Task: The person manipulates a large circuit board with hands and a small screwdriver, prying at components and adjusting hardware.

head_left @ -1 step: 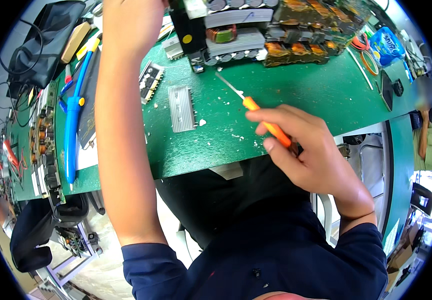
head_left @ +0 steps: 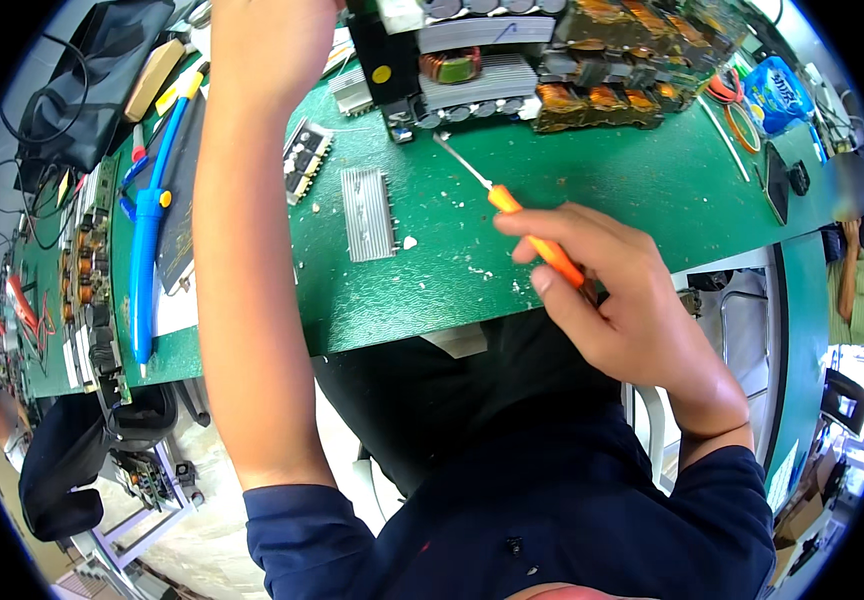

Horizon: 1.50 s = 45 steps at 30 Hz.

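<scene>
Here's the right hand [head_left: 602, 290], out over the near edge of the green counter [head_left: 592, 180], fingers closed round an orange-and-yellow-handled screwdriver with a thin metal shaft [head_left: 505, 200]. The shaft slants away to the left, its tip right by the near edge of a bulky circuit assembly with silver heatsinks, round capacitors and copper-coloured windings [head_left: 482, 85], which sits toward the counter's far side. Touching or just short of it? From this angle, I cannot tell.

Over on the other side, the left hand [head_left: 274, 45] reaches past everything to the assembly's left end, and its fingers run out of the picture at the top: gripping or loose, no telling.

The grip on the handle looks light, index finger laid along it, and that should suit fine control. Good form here, I'd judge, means steadying the assembly firmly with the left hand, keeping the shaft low and in line with the spot it meets, and pressing in small doses. Those capacitors crowd the near edge, so a slip could scrape them.

Elbow room matters too! A loose silver ribbed heatsink [head_left: 369, 215] lies between the left forearm and the screwdriver, white crumbs beside it, and a blue tubular tool with a yellow button [head_left: 146, 260] lies toward the counter's left end, clear of the tip's path.
</scene>
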Motion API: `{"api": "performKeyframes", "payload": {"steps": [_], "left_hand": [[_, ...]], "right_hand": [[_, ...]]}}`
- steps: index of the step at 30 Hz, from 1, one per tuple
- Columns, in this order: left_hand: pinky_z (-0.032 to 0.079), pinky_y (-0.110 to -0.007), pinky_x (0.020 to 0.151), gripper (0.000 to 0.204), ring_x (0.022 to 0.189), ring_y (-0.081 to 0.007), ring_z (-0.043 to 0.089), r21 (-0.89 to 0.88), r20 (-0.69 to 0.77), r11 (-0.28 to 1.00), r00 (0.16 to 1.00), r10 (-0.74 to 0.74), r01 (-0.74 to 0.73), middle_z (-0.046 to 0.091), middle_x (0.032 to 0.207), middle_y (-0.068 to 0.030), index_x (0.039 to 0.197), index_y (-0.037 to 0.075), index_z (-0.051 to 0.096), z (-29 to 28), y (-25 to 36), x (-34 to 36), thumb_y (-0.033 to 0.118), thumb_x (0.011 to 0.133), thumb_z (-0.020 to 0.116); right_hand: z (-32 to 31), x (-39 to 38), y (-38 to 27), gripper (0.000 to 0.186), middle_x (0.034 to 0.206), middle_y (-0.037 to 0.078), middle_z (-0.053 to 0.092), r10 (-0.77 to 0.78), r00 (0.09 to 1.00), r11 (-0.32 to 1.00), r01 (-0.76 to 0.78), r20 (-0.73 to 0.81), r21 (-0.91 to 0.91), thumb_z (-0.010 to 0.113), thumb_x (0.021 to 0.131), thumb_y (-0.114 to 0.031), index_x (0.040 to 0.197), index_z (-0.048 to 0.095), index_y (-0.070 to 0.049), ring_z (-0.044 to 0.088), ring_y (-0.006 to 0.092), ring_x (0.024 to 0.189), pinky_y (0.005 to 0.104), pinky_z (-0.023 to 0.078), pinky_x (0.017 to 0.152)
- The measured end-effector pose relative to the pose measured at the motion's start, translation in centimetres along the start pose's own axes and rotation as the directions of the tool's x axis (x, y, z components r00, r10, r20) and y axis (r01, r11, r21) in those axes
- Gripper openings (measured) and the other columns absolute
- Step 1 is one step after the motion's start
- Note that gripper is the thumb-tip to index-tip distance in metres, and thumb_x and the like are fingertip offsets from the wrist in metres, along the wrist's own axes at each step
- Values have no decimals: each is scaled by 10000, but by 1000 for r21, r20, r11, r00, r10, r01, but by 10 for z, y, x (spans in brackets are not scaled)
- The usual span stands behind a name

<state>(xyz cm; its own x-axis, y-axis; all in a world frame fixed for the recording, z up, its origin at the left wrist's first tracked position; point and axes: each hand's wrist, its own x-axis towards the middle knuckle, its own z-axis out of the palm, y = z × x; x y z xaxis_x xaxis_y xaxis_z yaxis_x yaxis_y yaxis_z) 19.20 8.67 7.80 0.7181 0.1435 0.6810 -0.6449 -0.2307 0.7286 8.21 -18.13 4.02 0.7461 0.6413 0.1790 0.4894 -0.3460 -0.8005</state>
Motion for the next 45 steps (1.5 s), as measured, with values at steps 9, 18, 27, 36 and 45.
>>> {"api": "performKeyframes", "payload": {"steps": [9, 18, 27, 36, 45], "left_hand": [[383, -210, 597, 298, 689, -23, 517, 25, -9, 1000, 1000, 7, -7, 636, 803, 64, 960, 80, 677, -5, -5, -1, 325, 1077, 555], [382, -211, 593, 297, 700, -21, 527, 33, -38, 999, 999, -30, 31, 653, 822, 65, 974, 86, 690, -3, -1, 0, 338, 1070, 566], [408, -215, 600, 310, 711, -32, 550, 60, -12, 998, 999, 35, -34, 656, 823, 58, 968, 80, 687, 3, 2, -5, 343, 1071, 559], [382, -199, 566, 281, 650, -19, 516, -7, -6, 1000, 1000, -20, 20, 646, 803, 64, 981, 87, 692, -5, 1, 0, 322, 1073, 566], [375, -217, 576, 307, 661, -33, 481, -36, 23, 996, 996, -80, 81, 612, 786, 45, 1010, 31, 685, -3, 8, -2, 292, 1083, 539]], "right_hand": [[13, 7, 3, 329, 1044, 84, 702, 83, 991, 996, -79, -109, 39, 500, 1019, 15, 1312, 650, -4, 534, 37, 675, 202, 423, 596], [20, 8, 5, 295, 918, 127, 704, 121, 975, 989, -103, -187, 103, 540, 986, 37, 1246, 669, -14, 619, 133, 675, 256, 471, 597], [32, 12, -7, 493, 1091, 186, 714, 346, 936, 777, -320, 57, 542, 393, 1059, -33, 1547, 330, -57, 626, 113, 523, 214, 484, 468], [22, 30, -33, 531, 1114, 216, 700, 438, 879, 363, -363, 186, 858, 411, 1052, -123, 1565, 327, -14, 737, 242, 622, 254, 582, 496], [4, 51, -8, 583, 1280, 319, 650, 53, 992, 697, -119, 115, 707, 451, 1027, -250, 1504, 418, 82, 755, 317, 967, 317, 628, 743]]}}
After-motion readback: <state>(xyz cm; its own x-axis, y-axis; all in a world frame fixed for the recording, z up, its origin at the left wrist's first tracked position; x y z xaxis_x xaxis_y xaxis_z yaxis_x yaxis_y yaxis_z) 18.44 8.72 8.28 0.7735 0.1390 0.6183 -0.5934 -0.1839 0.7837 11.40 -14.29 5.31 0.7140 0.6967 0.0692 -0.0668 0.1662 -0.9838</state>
